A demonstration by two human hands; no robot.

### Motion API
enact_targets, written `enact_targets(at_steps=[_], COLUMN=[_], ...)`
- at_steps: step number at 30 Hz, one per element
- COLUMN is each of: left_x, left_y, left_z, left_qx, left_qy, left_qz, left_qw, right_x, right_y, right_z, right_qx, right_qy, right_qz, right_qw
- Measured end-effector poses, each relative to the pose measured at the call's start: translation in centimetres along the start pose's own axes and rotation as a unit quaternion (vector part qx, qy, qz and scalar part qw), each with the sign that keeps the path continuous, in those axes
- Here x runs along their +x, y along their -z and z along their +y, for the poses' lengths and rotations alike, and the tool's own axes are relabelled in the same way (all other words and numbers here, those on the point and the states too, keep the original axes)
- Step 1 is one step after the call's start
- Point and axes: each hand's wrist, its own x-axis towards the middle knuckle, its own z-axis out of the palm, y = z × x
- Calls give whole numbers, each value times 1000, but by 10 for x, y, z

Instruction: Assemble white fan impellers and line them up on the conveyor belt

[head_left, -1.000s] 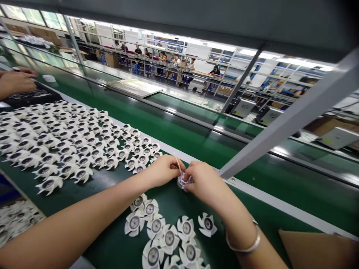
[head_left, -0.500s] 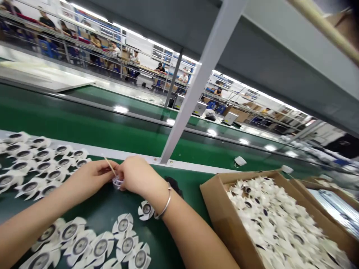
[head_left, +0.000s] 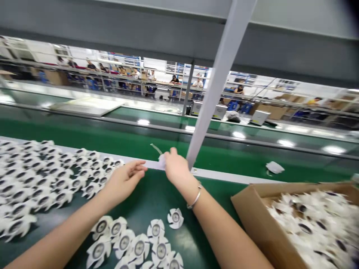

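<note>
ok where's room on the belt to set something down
Bare green belt shows between your right forearm and the cardboard box, and above the lower white pinwheel pieces. Crowded: the pieces left of your left hand, and inside the box.

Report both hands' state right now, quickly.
Left hand: open, holding nothing.
Right hand: closed, pinching a small white piece; a thin stick pokes out from it, blurred.
</note>
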Motion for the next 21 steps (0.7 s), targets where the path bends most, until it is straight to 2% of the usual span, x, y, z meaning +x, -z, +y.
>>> enact_targets(at_steps=[3,8,14,21], left_x=[-2,-8,-11,-11], left_y=[1,0,3,14], left_z=[-1,-2,-2,2], left_qx=[45,108,186,228], left_qy=[-31,-62,-62,-103], left_qz=[-44,-106,-138,-192], left_qw=[998,987,971,949], right_x=[3,-2,-3,12], right_y=[-5,-12,-25,-50], right_z=[8,1,-12,4], right_qx=[-9,0,-23,-36], right_qy=[-42,19,20,40], right_qz=[20,-32,-55,-60], right_qw=[999,999,998,997])
